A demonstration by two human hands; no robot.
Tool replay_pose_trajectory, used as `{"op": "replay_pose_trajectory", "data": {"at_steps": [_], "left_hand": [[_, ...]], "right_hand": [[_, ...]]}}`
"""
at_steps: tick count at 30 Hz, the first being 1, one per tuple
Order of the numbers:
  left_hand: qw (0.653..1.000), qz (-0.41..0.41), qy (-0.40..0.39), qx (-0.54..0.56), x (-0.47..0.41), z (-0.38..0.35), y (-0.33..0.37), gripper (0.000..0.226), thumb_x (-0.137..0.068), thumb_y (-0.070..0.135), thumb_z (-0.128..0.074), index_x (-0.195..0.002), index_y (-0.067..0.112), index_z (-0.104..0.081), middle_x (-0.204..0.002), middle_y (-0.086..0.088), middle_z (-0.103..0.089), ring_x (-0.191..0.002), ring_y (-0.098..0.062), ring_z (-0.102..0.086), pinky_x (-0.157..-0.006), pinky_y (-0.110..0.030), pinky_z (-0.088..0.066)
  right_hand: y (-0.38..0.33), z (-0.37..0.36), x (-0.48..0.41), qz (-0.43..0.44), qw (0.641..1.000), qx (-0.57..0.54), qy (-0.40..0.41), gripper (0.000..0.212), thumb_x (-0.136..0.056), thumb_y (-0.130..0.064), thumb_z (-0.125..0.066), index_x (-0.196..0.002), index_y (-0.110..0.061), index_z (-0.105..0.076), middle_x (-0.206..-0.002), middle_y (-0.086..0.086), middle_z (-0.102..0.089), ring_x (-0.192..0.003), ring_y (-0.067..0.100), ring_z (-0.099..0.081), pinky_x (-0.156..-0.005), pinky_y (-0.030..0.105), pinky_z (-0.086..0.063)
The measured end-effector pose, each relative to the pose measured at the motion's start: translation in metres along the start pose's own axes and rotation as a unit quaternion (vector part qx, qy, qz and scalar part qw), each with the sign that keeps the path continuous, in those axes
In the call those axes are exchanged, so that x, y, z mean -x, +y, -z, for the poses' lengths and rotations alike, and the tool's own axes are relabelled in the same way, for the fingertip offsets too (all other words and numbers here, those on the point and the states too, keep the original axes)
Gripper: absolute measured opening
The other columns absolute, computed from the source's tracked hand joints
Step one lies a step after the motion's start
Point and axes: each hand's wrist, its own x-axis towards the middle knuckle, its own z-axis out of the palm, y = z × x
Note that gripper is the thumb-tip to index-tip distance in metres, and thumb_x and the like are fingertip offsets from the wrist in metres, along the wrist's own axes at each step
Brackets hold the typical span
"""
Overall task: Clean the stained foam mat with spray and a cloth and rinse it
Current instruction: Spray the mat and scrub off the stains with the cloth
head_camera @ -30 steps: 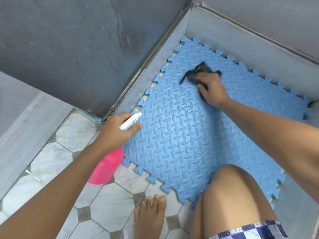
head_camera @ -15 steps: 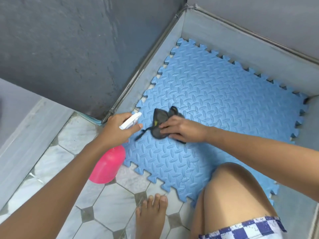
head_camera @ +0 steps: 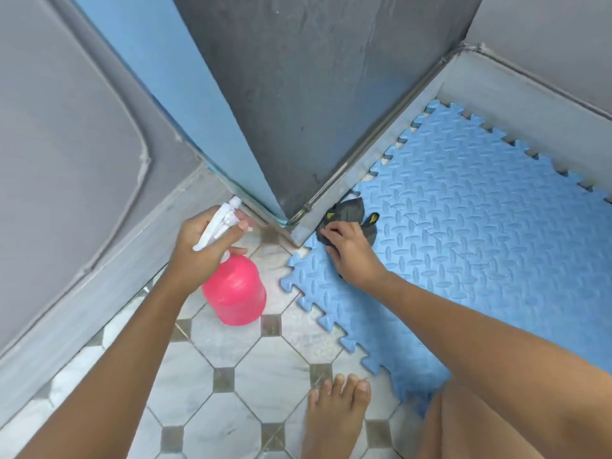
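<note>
Tiled floor w/ blue mat; right hand clutches dark cloth on mat's corner; left hand, just left of it, grips pink spray bottle by trigger

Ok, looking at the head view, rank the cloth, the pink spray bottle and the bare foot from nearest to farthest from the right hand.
1. The cloth, pressed under the right hand.
2. The spray bottle, off to the left.
3. The bare foot, at the bottom edge.

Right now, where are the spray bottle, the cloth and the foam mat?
spray bottle (head_camera: 235, 293), head view, pink body.
cloth (head_camera: 352, 209), head view, grey upper fold.
foam mat (head_camera: 480, 233), head view, bare blue middle.
</note>
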Motion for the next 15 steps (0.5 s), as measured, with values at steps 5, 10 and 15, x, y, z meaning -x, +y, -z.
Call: {"op": "replay_pose_trajectory", "data": {"at_steps": [5, 10, 15], "left_hand": [[0.986, -0.122, 0.089, -0.075, -0.009, -0.004, -0.015, 0.025, -0.069, 0.035, -0.085, -0.083, 0.031, -0.065, -0.085, 0.006, -0.068, -0.064, -0.025, -0.062, -0.06, -0.035, -0.04], [0.959, -0.207, 0.191, 0.042, -0.067, 0.171, 0.023, 0.033, -0.065, 0.035, -0.089, -0.086, 0.034, -0.063, -0.103, -0.004, -0.054, -0.057, -0.02, -0.052, -0.062, -0.037, -0.043], [0.932, -0.062, 0.315, 0.169, -0.137, 0.336, 0.053, 0.025, -0.093, 0.015, -0.066, -0.116, 0.016, -0.075, -0.092, 0.001, -0.074, -0.074, -0.02, -0.062, -0.073, -0.043, -0.055]], "right_hand": [[-0.038, -0.033, 0.017, 0.053, 0.998, -0.006, -0.041, 0.038, -0.093, -0.01, -0.063, -0.13, -0.003, -0.062, -0.13, 0.01, -0.058, -0.117, 0.031, -0.049, -0.104, 0.04, -0.044], [-0.03, -0.027, 0.012, 0.054, 0.993, -0.012, -0.101, 0.045, -0.094, -0.017, -0.066, -0.137, -0.007, -0.058, -0.139, 0.006, -0.054, -0.124, 0.026, -0.045, -0.111, 0.035, -0.039], [-0.032, -0.024, 0.005, 0.052, 0.991, -0.004, -0.122, 0.049, -0.094, -0.017, -0.068, -0.14, -0.008, -0.055, -0.141, 0.004, -0.052, -0.126, 0.025, -0.044, -0.112, 0.033, -0.037]]}}
